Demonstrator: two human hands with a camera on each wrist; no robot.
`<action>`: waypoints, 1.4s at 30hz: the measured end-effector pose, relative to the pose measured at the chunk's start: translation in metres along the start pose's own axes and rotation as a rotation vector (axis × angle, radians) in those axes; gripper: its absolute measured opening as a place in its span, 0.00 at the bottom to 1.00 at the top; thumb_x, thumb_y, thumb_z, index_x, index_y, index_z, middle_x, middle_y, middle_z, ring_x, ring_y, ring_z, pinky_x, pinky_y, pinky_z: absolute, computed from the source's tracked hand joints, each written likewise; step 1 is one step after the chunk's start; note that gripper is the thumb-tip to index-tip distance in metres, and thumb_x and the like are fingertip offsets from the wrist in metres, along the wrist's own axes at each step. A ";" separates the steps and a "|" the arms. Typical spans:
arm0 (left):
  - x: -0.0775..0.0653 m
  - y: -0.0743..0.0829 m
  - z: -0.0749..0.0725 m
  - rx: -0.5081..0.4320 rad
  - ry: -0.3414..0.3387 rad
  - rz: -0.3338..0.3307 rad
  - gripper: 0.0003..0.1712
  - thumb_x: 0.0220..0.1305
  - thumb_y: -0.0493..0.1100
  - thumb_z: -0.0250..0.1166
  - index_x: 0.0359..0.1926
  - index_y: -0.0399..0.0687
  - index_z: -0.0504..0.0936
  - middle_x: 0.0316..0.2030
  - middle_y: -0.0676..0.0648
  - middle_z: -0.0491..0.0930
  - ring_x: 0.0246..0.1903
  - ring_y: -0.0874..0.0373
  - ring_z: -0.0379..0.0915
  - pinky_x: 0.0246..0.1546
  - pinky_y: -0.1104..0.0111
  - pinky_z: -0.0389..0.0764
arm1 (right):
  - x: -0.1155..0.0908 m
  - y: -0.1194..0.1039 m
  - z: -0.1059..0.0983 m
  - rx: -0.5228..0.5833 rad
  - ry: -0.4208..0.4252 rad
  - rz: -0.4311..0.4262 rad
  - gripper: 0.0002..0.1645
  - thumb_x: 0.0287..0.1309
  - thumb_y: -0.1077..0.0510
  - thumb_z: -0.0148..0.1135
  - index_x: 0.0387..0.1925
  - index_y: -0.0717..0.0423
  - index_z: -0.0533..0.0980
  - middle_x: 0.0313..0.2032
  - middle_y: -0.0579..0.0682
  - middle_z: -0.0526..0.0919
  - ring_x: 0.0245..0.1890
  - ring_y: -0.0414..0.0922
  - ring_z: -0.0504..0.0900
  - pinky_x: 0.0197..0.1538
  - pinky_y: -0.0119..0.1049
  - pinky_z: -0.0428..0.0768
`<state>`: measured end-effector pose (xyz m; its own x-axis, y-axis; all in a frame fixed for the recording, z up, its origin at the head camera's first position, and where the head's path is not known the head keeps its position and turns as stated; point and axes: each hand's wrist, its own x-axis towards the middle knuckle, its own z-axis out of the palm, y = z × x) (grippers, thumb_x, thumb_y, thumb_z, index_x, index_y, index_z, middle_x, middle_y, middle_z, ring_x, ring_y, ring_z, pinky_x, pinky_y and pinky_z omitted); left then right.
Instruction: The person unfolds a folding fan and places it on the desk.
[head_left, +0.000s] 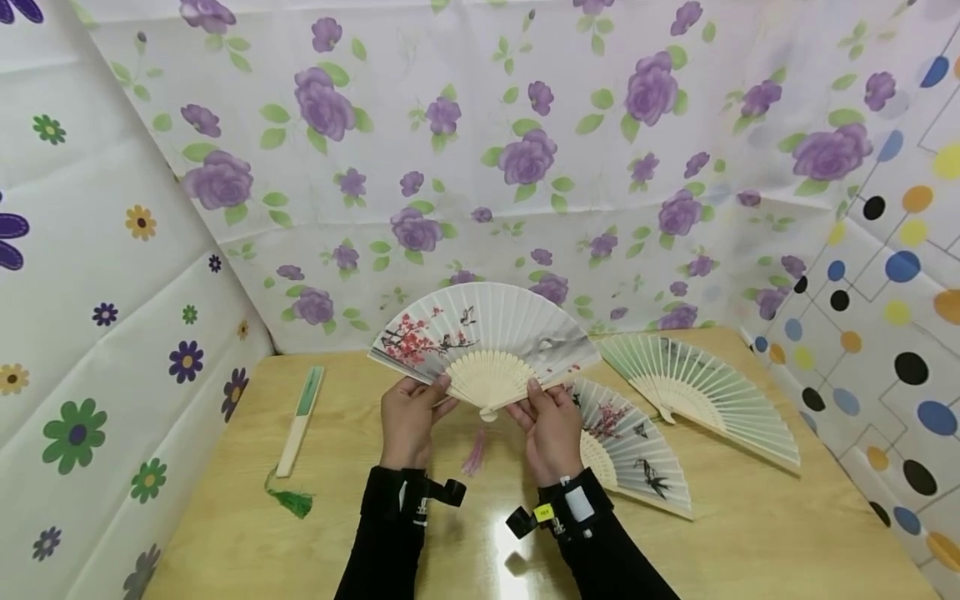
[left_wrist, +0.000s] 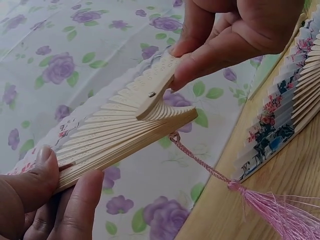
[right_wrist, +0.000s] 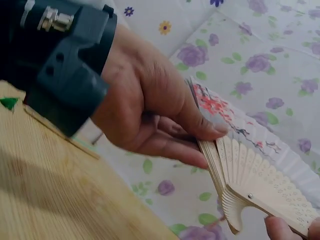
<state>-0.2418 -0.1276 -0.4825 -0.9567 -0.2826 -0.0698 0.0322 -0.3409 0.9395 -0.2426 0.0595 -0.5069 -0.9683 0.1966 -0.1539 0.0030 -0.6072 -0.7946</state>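
A white folding fan (head_left: 495,333) with red blossoms, small birds and grey hills is spread wide above the table in the head view. My left hand (head_left: 408,421) pinches its left end ribs between thumb and fingers, and my right hand (head_left: 553,429) pinches the right end. The pale ribs (left_wrist: 125,110) meet at a metal rivet near the bottom. From there a pink tassel (left_wrist: 270,212) hangs on a braided cord. In the right wrist view, thumb and fingers press the stacked ribs at the blossom end.
A second blossom fan (head_left: 637,458) lies spread on the table (head_left: 247,533), partly behind the right hand. Beyond it, at the right, is an open green fan (head_left: 708,396). A closed fan (head_left: 302,421) with a green tassel lies at the left. Flowered cloth (head_left: 480,167) forms the back wall.
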 end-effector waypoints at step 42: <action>-0.005 0.001 0.009 -0.044 0.026 0.016 0.16 0.78 0.26 0.70 0.63 0.24 0.86 0.42 0.48 0.92 0.42 0.61 0.94 0.47 0.68 0.98 | -0.005 -0.002 0.005 0.119 0.097 0.001 0.09 0.90 0.62 0.55 0.54 0.66 0.79 0.43 0.48 0.92 0.42 0.39 0.96 0.55 0.34 0.97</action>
<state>-0.2401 -0.1181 -0.4785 -0.9482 -0.3112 -0.0637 0.0611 -0.3753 0.9249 -0.2390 0.0555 -0.5013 -0.9398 0.2655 -0.2151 -0.0311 -0.6934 -0.7199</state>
